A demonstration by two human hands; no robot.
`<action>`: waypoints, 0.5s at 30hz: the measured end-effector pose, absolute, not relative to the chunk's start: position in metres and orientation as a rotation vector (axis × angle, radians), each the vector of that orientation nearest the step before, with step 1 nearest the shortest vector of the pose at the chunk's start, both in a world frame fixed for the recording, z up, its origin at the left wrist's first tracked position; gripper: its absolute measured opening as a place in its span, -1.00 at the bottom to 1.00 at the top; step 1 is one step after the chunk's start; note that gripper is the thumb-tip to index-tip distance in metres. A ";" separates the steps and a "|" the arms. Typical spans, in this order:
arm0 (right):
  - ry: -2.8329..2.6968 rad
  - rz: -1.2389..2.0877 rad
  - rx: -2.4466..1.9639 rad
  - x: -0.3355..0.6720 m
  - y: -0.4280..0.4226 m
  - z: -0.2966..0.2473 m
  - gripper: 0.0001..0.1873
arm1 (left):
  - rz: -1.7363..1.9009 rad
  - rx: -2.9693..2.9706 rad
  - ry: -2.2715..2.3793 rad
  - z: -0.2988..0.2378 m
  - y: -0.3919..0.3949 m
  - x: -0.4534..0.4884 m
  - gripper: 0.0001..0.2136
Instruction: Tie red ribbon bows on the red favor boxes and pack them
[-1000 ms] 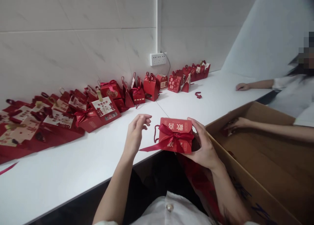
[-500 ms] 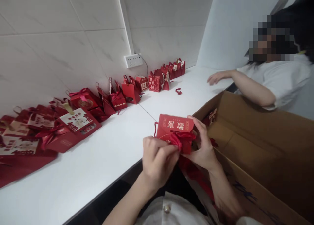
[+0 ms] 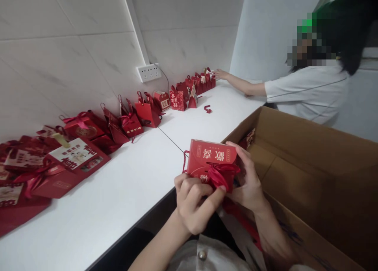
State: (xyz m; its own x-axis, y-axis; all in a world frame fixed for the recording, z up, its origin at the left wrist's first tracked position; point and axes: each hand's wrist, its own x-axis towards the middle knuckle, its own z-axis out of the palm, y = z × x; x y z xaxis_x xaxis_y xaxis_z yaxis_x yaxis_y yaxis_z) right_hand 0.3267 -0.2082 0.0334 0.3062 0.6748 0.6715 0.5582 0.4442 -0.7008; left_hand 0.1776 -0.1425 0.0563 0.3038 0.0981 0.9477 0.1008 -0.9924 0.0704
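Note:
A small red gift box (image 3: 211, 156) with white Chinese characters, upside down to me, is held just past the table's front edge. My right hand (image 3: 249, 180) is closed around its right side, thumb and fingers gripping from behind and below. A shiny red ribbon bow (image 3: 220, 174) sits on the near part of the box. My left hand (image 3: 195, 202) has its fingers curled against the box's lower left, and a fingertip presses the bow's lower loop. From the box's left side sticks out a twisted red cord (image 3: 185, 160). Box undersides are hidden by my hands.
Several red gift boxes (image 3: 71, 174) line the white table (image 3: 141, 164) along the wall. A loose red ribbon piece (image 3: 208, 109) lies farther back. At right stands an open cardboard carton (image 3: 295, 153). Another person's hand (image 3: 220, 74) touches the far boxes.
My left fingers have shifted, with one fingertip now lower on the bow, showing more of the box front. The other person's arm has stretched out to the far boxes. My view has turned slightly right.

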 end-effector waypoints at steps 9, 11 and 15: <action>-1.239 0.016 -1.389 0.343 -0.221 0.035 -0.02 | -2.386 -2.499 -0.689 0.067 -0.115 0.201 -0.92; -1.202 -0.031 -1.469 0.345 -0.225 0.037 -0.05 | -2.590 -2.463 -1.072 0.070 -0.097 0.207 -0.91; -1.108 -0.094 -1.567 0.353 -0.233 0.041 -0.10 | -2.668 -2.632 -1.534 0.058 -0.065 0.225 -0.88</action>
